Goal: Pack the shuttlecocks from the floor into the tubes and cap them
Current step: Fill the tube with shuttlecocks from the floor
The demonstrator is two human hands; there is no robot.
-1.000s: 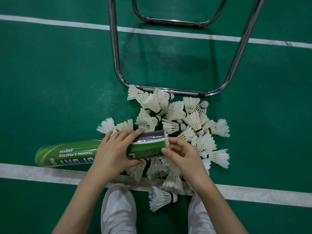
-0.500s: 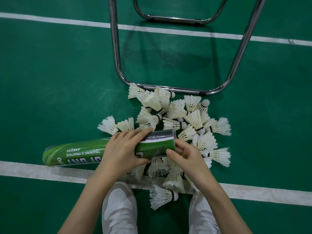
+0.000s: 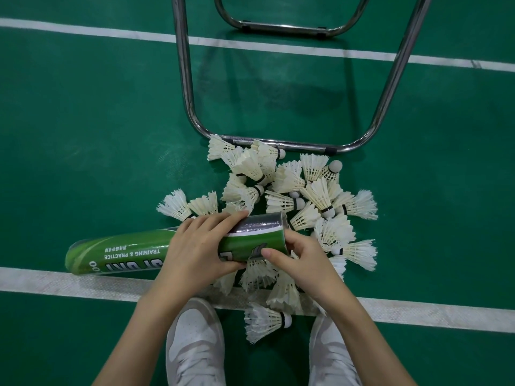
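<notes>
A long green shuttlecock tube (image 3: 125, 254) lies level just above the floor, its silver-banded open end pointing right. My left hand (image 3: 195, 252) grips it round the middle. At the mouth of the tube, my right hand (image 3: 301, 263) holds the end, thumb on the green side and fingers curled over the opening, so the inside is hidden. A pile of several white feather shuttlecocks (image 3: 306, 190) is spread on the green floor behind and under the tube. One more shuttlecock (image 3: 264, 321) lies between my shoes.
A chrome chair frame (image 3: 278, 144) rests on the floor just beyond the pile, touching its far shuttlecocks. A white court line (image 3: 69, 282) runs across under the tube. My white shoes (image 3: 195, 344) (image 3: 331, 355) stand at the bottom.
Feathers that stuck out of the tube mouth a second ago are no longer visible. The tube has shifted a little to the right, and my right hand has closed over its end.
</notes>
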